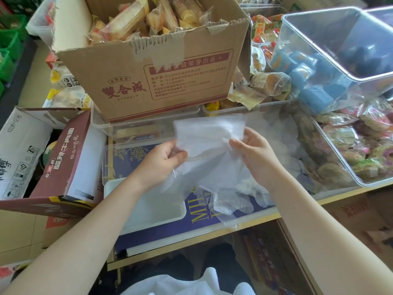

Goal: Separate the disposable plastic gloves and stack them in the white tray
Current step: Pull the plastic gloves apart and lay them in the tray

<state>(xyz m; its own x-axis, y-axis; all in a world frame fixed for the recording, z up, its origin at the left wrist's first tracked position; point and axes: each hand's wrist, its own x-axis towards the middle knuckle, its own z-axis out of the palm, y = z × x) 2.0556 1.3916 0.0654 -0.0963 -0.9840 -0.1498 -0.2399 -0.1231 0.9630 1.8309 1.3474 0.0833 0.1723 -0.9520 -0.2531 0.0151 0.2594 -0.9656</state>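
My left hand [164, 158] and right hand [253, 154] each pinch an edge of the plastic gloves [209, 145], held up over the counter [212, 227]. The white tray [146, 207] sits at seven o'clock of them, below my left wrist.

Work surface: a wood-edged table [212, 239] topped by a dark blue printed sheet [204, 213]. Landmark: the white tray [148, 209], resting on the sheet at the near left. Right of the tray lies a loose heap of clear plastic gloves [251, 188]; behind the tray stand clear plastic bins [340, 162], apparently directly on the table.
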